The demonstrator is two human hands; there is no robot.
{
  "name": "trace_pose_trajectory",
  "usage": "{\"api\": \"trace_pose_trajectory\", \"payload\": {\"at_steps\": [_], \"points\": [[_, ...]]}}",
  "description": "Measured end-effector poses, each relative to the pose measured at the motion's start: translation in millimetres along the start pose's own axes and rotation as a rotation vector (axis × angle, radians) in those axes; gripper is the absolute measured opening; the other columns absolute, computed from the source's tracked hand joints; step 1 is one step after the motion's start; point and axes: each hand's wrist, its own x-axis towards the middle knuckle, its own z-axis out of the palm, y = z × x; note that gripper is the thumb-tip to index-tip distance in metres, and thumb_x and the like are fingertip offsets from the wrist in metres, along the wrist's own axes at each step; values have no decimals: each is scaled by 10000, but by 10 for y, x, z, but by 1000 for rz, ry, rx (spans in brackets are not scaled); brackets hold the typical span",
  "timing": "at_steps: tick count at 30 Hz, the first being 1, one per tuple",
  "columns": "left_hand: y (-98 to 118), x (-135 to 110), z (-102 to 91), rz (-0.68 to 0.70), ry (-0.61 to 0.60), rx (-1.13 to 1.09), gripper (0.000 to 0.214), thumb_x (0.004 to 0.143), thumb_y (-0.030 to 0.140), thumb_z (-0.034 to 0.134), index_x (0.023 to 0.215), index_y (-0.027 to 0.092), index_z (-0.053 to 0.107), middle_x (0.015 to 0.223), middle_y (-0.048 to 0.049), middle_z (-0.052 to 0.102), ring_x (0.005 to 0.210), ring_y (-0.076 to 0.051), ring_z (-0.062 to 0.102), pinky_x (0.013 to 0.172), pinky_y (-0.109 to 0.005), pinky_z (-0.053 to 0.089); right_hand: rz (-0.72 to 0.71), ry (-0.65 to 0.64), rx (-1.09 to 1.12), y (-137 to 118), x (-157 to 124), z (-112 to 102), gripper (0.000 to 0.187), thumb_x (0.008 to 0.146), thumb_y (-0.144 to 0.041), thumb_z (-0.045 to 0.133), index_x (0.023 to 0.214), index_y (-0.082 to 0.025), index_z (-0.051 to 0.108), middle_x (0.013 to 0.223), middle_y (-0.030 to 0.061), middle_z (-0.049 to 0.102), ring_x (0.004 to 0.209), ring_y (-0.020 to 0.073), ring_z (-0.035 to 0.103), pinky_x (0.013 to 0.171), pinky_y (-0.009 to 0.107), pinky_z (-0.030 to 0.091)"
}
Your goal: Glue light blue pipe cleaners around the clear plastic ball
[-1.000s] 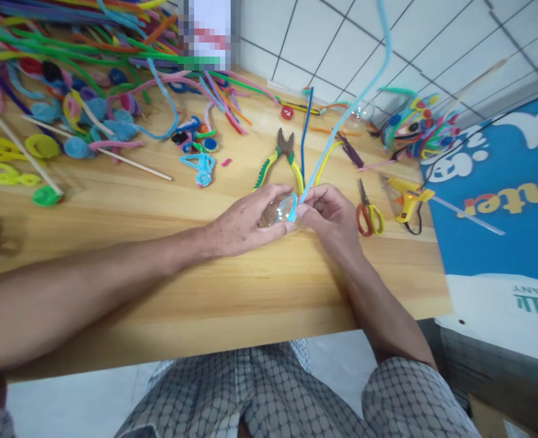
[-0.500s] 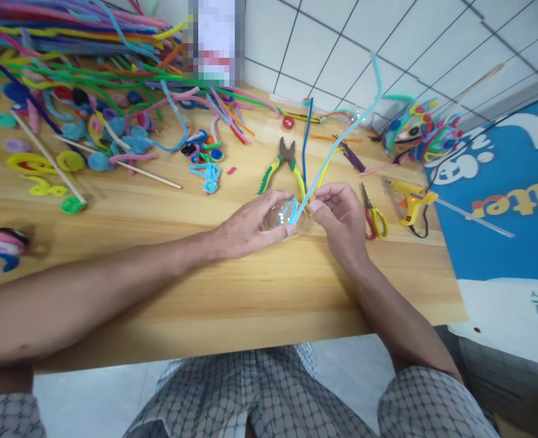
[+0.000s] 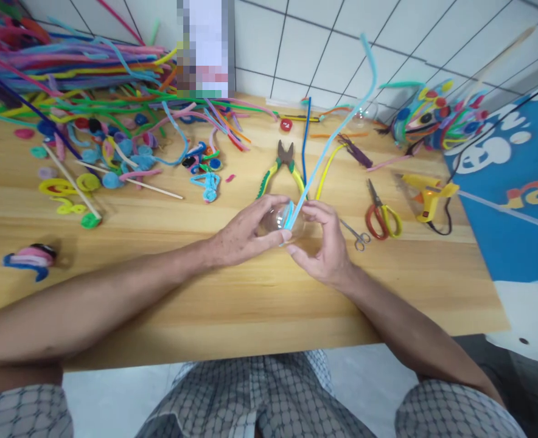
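My left hand (image 3: 246, 234) is closed around the left side of a clear round ball (image 3: 274, 220), its thumb lying along the front. A light blue pipe cleaner (image 3: 326, 146) runs from the ball up and to the right, its far end bent. Part of its lower end shows at the ball, pressed near my left thumb. My right hand (image 3: 326, 246) curves round the ball's right side, fingers at the back and thumb at the front. Just behind my hands lie pliers (image 3: 286, 159) with green and yellow handles.
Pipe cleaners (image 3: 90, 64) are heaped at the back left, with coiled pieces and sticks before them. Small scissors (image 3: 358, 238), red-and-yellow scissors (image 3: 383, 219) and a yellow glue gun (image 3: 428, 201) lie to the right. A tiled wall (image 3: 305, 48) stands behind.
My right hand has come down from beside the blue pipe cleaner to the ball's right side. The small scissors now show beside it. The view has shifted slightly.
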Motion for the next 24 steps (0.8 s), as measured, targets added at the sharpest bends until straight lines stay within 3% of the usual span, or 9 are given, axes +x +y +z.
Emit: {"api": "trace_pose_trajectory", "payload": {"at_steps": [3, 6, 13, 21, 24], "points": [[-9, -5, 5, -11, -2, -1, 598, 1043, 507, 737, 1540, 219, 568, 1488, -154, 688, 1346, -301, 695, 1166, -464, 577, 5, -47, 5, -7, -1, -22, 710, 932, -311, 807, 1565, -313, 486, 1521, 153, 632, 1429, 376, 621, 1138, 638, 584], [-20, -12, 18, -16, 12, -28, 604, 1040, 514, 746, 1543, 229, 572, 1489, -148, 686, 1344, -299, 696, 1177, -467, 571, 51, -48, 23, -23, 12, -61, 560, 974, -311, 770, 1489, -315, 551, 1482, 138, 661, 1396, 358, 646, 1131, 625, 593], [-23, -4, 10, -38, 9, -37, 588, 1028, 515, 765, 1523, 250, 588, 1487, -141, 695, 1360, -309, 686, 1204, -506, 550, 328, -19, 315, 0, 39, -72, 216, 1028, -340, 714, 1240, -320, 677, 1353, 73, 691, 1297, 265, 683, 1011, 460, 638], [12, 11, -8, -61, 5, -60, 580, 1016, 525, 766, 1502, 252, 604, 1463, -134, 709, 1349, -307, 693, 1201, -496, 552, 432, 9, 410, 63, 38, -56, 235, 1006, -402, 741, 1207, -288, 703, 1330, 70, 733, 1276, 236, 703, 1025, 419, 620], [22, 13, -15, -72, 0, -54, 573, 1017, 516, 763, 1505, 262, 604, 1474, -131, 707, 1360, -308, 689, 1212, -506, 549, 524, 24, 415, 91, 62, -67, 245, 962, -408, 789, 1151, -269, 720, 1190, 47, 790, 1109, 208, 749, 964, 394, 626]]}}
